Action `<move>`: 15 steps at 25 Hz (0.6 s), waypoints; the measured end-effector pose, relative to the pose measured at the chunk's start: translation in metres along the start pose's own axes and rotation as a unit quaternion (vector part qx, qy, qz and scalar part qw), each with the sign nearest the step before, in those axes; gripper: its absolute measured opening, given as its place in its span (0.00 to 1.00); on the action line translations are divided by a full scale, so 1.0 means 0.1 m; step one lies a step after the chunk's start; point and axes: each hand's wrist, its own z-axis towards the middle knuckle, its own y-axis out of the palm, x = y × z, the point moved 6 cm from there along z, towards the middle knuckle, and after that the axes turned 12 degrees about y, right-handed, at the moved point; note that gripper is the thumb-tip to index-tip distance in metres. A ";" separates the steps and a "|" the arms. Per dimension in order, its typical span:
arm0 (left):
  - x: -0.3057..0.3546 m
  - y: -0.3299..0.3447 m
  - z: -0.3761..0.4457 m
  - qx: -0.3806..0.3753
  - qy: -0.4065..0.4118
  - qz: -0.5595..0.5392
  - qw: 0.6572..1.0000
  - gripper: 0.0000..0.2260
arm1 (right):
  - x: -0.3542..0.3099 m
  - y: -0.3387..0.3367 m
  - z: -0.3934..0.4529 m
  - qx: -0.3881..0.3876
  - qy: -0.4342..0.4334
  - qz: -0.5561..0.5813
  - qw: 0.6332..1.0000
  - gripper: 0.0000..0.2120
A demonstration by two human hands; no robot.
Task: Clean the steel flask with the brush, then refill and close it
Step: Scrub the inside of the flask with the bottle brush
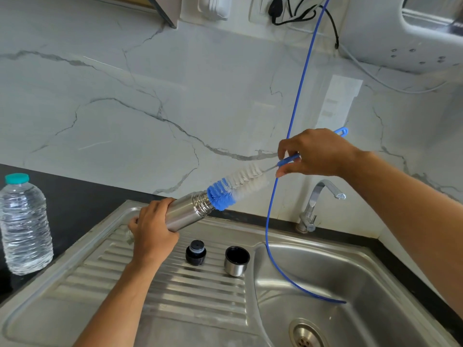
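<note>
- Flask (186, 214): one steel flask, uncapped, held tilted above the draining board, its threaded mouth pointing up toward the right hand; what is inside cannot be seen.
- Sink (313, 284): one steel basin below the right hand, with a thin blue hose (295, 116) trailing down into it and one tap (318, 204) behind.
- Water bottle (25, 226): one clear plastic bottle with a teal cap, standing well to the left of the left hand, nearly full of water.
- Left hand (152, 229): fingers wrapped around the flask's lower body.
- Right hand (318, 154): pinches the brush's blue handle.
- Brush (235, 185): one bottle brush, its blue bristle tip at the flask's mouth, white bristles outside.
- Cup lid (236, 261): one steel cup, open side up, just right of the left wrist.
- Stopper (196, 252): one dark plug, between cup lid and left hand.
</note>
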 end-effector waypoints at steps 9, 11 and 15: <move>0.04 0.01 -0.02 -0.001 -0.007 -0.030 1.000 0.36 | -0.17 0.12 0.05 -0.035 -0.013 -0.005 0.999 0.37; 0.01 0.00 -0.01 -0.001 -0.016 -0.033 0.999 0.36 | -0.19 0.10 0.03 -0.025 -0.016 0.019 0.999 0.33; 0.00 0.00 -0.01 0.004 -0.027 -0.049 0.998 0.36 | -0.23 -0.03 -0.07 0.205 -0.126 -0.039 0.970 0.24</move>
